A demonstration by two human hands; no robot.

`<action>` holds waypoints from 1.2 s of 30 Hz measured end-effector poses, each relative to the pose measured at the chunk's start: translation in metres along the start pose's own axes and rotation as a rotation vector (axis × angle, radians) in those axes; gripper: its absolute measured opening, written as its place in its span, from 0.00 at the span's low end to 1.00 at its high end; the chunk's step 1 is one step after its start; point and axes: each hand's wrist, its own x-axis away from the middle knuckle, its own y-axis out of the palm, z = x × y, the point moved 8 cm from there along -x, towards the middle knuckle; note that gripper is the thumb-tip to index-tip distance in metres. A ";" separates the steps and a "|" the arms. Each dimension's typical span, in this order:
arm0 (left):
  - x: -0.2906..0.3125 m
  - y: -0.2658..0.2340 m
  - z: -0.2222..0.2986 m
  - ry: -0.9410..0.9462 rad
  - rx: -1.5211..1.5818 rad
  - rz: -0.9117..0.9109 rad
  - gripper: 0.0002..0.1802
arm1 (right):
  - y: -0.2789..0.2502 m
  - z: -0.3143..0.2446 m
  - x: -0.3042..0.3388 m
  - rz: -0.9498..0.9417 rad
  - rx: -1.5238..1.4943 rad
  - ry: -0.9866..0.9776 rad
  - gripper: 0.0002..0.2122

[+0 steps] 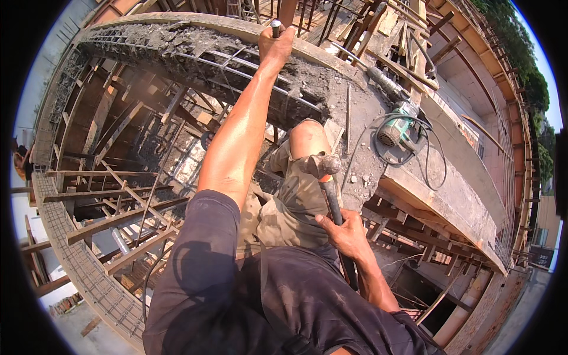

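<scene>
My left hand [276, 47] reaches far forward, its fingers wrapped round a metal chisel [276, 26]. The chisel's bright round end sticks up above the fist; its lower part is hidden. Beneath lies a broken concrete beam [195, 44] with bare steel bars [228, 66] showing along its side. Close to my body, my right hand [349, 234] grips the dark handle of a hammer [322, 165]. The hammer's head is raised near my bare knee, apart from the chisel. An orange band shows just under the head.
To the right, a green and grey demolition hammer [393, 130] lies on the concrete with its black cable [436, 171] looped round it. A thin steel rod [348, 112] lies nearby. Timber props [127, 213] and deep gaps spread below on the left. Loose boards [402, 44] are piled ahead.
</scene>
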 end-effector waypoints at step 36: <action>0.098 -0.161 0.012 0.066 0.430 0.551 0.34 | 0.062 0.028 -0.042 -0.246 0.388 0.017 0.22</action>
